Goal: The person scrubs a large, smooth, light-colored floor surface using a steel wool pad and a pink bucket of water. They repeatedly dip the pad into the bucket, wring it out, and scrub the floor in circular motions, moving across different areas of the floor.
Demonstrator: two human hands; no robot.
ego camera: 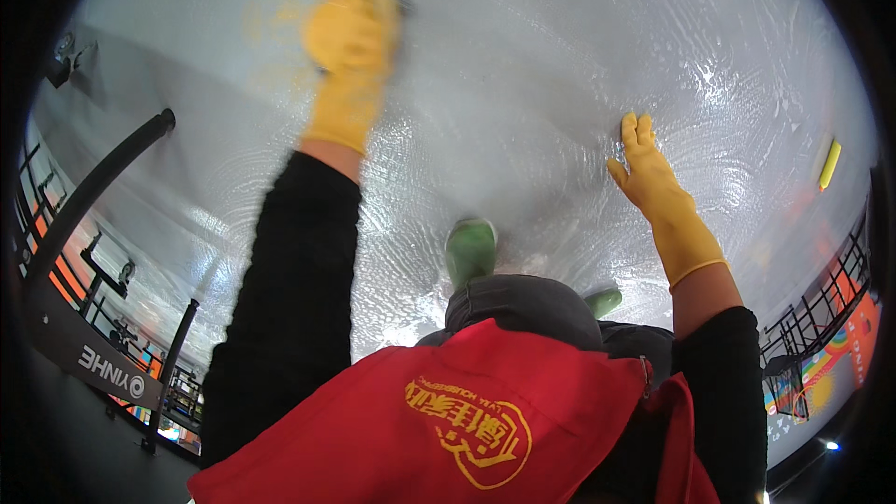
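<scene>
My left hand (pixel 353 24), in a yellow rubber glove, is blurred and closed on a dark object against the wet grey floor (pixel 490 84). Most of that object is hidden under the glove, so its kind cannot be told. Over to the right, my right hand (pixel 644 168), in a matching glove, holds nothing; its fingers are spread and the fingertips rest on or just over the floor. Streaky, shiny liquid covers much of the surface around both hands. A yellow, stick-like object (pixel 830 165) lies beyond my right hand.
My green boots (pixel 471 250) stand on the wet floor. At the left are a black padded post (pixel 105 182), a thinner black post (pixel 171 364) and a dark beam (pixel 105 367) with lettering. Black metal railings (pixel 805 325) run along the right edge.
</scene>
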